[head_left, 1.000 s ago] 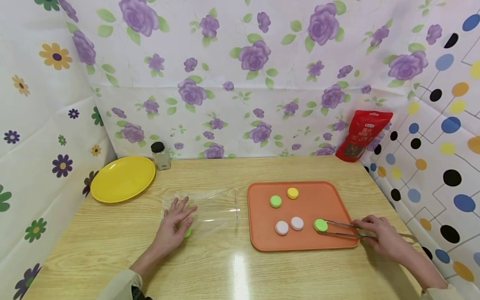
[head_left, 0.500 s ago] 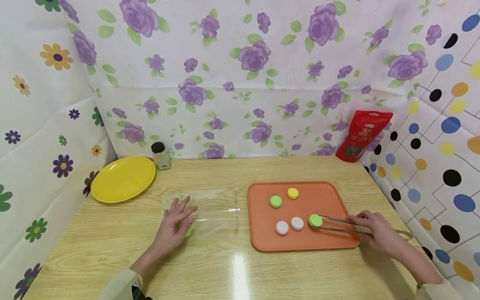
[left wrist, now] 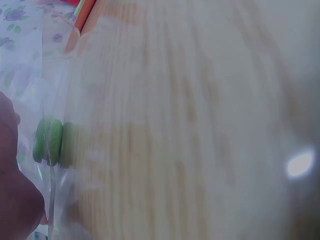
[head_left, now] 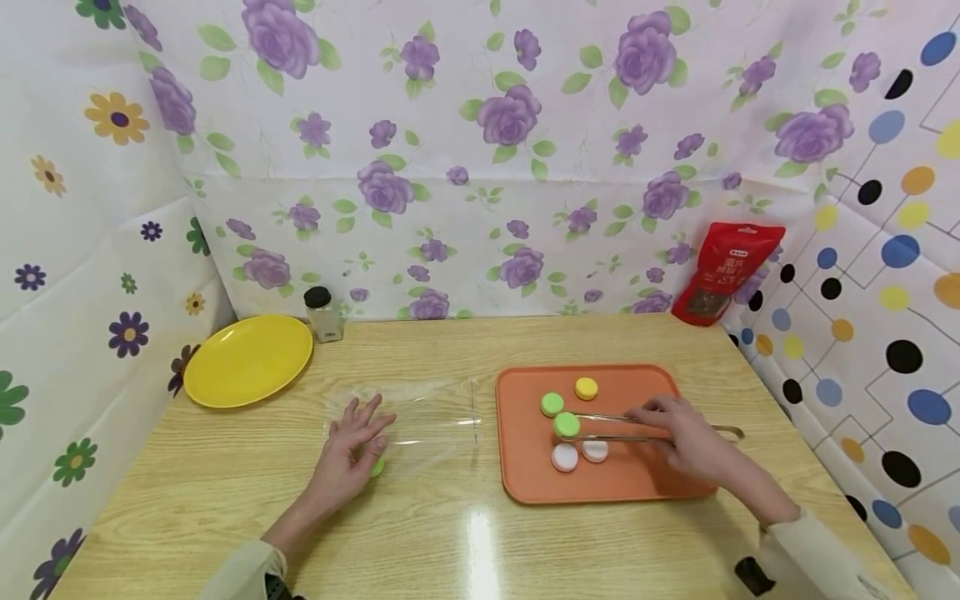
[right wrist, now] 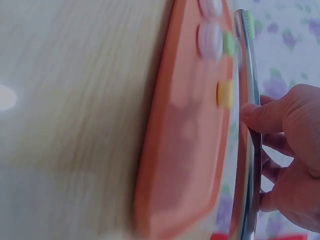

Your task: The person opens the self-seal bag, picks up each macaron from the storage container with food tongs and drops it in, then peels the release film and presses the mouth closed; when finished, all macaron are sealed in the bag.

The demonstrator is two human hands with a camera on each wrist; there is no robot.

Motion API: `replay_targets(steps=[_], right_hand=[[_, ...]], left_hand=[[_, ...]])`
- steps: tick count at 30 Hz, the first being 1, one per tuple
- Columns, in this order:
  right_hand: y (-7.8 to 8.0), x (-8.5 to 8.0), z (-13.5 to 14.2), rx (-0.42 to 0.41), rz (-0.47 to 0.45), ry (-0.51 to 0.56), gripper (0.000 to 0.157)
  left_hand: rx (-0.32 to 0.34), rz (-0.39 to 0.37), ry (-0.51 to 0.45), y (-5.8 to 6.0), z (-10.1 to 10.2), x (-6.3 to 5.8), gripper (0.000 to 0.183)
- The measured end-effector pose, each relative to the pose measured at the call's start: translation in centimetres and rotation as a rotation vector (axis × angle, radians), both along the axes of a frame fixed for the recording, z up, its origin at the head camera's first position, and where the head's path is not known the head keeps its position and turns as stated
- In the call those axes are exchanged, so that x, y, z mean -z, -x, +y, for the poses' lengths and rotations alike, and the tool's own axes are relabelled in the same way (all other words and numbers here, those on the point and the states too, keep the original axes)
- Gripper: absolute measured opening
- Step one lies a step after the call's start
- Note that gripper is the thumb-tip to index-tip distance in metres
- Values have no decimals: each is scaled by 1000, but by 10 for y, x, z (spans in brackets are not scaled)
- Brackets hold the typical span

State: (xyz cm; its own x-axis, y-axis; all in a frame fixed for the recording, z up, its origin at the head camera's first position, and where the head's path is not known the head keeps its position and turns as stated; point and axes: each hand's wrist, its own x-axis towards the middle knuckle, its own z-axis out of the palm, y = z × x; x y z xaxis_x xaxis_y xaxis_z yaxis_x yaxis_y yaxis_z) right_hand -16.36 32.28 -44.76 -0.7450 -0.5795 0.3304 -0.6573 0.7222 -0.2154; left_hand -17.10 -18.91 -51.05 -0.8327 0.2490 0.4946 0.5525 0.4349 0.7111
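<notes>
My left hand (head_left: 349, 450) lies with spread fingers over a clear plastic bag (head_left: 435, 425) on the table. Partly hidden beside its thumb is a green macaron (head_left: 377, 467); in the left wrist view this green macaron (left wrist: 48, 141) shows behind the clear film. My right hand (head_left: 684, 435) grips long metal tongs (head_left: 622, 438) over the orange tray (head_left: 525, 487). Between the tong tips a second green macaron (head_left: 567, 424) is held raised. On the tray sit another green macaron (head_left: 552, 404), a yellow macaron (head_left: 587, 388) and two pale pink macarons (head_left: 565, 457).
A yellow plate (head_left: 247, 362) stands at the back left, next to a jar with a black lid (head_left: 324, 315). A red pouch (head_left: 727, 271) leans at the back right corner. Patterned cloth walls (head_left: 465, 208) enclose the table.
The right hand has lifted the green macaron with the tongs from the tray's right side and carried it left, past the pink ones. The left hand has stayed in place.
</notes>
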Motion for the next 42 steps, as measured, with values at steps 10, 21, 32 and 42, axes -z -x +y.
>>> replay_targets(steps=[10, 21, 32, 42], right_hand=[[30, -7, -77, -90, -96, -29, 43], [53, -3, -148, -201, -73, -46, 40], [57, 7, -207, -234, -93, -77, 38], [57, 13, -239, -181, -151, -104, 37]], left_hand=[[2, -9, 8, 1, 0, 1, 31], [-3, -12, 0, 0, 3, 1, 32], [3, -26, 11, 3, 3, 3, 32], [5, -7, -6, 4, 6, 4, 30]])
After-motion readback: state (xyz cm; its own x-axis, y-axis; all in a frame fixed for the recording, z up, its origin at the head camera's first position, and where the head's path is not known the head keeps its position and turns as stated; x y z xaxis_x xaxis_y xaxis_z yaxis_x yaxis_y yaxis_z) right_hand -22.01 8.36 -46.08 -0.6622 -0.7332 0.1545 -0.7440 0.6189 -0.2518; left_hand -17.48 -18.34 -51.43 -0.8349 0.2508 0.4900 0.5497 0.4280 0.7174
